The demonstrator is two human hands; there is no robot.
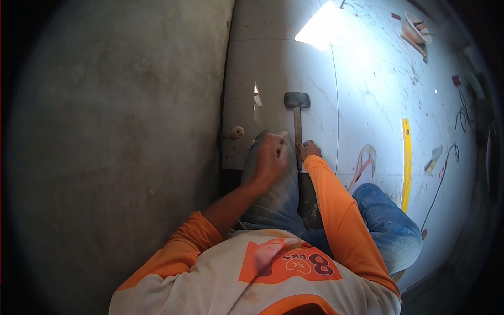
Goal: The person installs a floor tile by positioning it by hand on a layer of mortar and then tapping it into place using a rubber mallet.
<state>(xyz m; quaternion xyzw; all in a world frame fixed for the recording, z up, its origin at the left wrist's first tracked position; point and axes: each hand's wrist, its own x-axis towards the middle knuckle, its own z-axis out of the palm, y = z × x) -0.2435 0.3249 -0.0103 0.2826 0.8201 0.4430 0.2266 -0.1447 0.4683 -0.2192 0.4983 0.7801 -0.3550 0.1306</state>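
Observation:
A rubber mallet (297,100) with a dark head and a wooden handle lies over the pale floor tiles, its head pointing away from me. My right hand (308,150) is closed around the lower part of the handle. To its left, my left hand (271,157) is raised above my knee with the fingers curled in. A small pale bit shows at its fingertips, too blurred to name. Both hands are near the edge of the laid tile (315,126), with a dark gap below it between my legs.
A bare grey wall (131,105) rises close on my left, with a small round beige piece (237,132) at its foot. Right of me are a flip-flop (363,164), a yellow spirit level (406,163) and a dark cable (438,189). A bucket (416,29) stands far right.

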